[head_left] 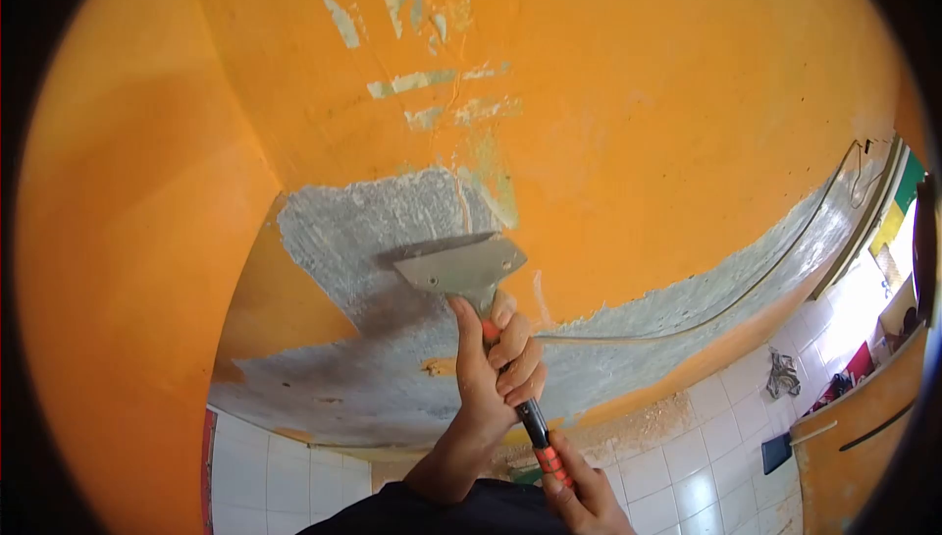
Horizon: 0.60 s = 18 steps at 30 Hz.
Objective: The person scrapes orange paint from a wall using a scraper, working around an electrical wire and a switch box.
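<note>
My left hand (500,363) wraps around the upper handle of a long-handled scraper, its thumb lying along the neck just below the head. Lower down, my right hand (586,496) grips the red and black end of the same handle. The scraper (461,268) has a wide grey metal head, raised against the orange wall (628,162). Its blade edge overlaps the lower part of a bare grey patch (373,226), where paint is gone. Above it, pale scraped streaks (412,81) mark the orange paint.
A thin cable (687,334) runs along a stripped grey band low on the wall. White tiles (687,466) cover the floor below. At the right stand a wooden piece of furniture (863,437) and a bright opening (856,304). Another orange wall surface (118,240) meets this one at the left.
</note>
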Motion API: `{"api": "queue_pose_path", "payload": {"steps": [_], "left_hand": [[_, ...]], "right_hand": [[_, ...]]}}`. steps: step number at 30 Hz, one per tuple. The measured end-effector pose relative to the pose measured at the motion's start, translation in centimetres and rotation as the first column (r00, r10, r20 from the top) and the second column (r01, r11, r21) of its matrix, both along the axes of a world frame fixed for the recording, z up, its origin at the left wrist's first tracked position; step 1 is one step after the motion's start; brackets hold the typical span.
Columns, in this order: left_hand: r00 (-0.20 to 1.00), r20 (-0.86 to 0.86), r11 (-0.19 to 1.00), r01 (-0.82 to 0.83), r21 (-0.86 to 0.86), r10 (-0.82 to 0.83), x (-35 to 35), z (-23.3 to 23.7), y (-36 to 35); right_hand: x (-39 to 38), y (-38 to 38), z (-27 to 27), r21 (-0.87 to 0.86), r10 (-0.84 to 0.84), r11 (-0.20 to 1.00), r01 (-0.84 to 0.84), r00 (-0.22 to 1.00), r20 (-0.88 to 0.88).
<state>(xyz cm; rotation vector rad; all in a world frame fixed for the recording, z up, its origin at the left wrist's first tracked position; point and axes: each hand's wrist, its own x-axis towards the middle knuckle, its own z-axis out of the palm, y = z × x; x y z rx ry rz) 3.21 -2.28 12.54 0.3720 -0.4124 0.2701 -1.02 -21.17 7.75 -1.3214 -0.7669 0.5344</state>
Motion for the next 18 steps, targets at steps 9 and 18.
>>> {"api": "queue_pose_path", "payload": {"steps": [9,18], "left_hand": [[0.996,-0.048,0.997,-0.077,0.016,0.078,-0.6,0.1,-0.2],[0.991,-0.078,0.993,-0.104,0.061,0.108,-0.3,0.9,-0.4]], "right_hand": [[0.2,0.6,-1.6,0.101,-0.037,0.995,0.024,0.991,0.131],[0.1,0.0,-0.6,0.059,0.063,0.997,-0.053,0.983,-0.175]]}}
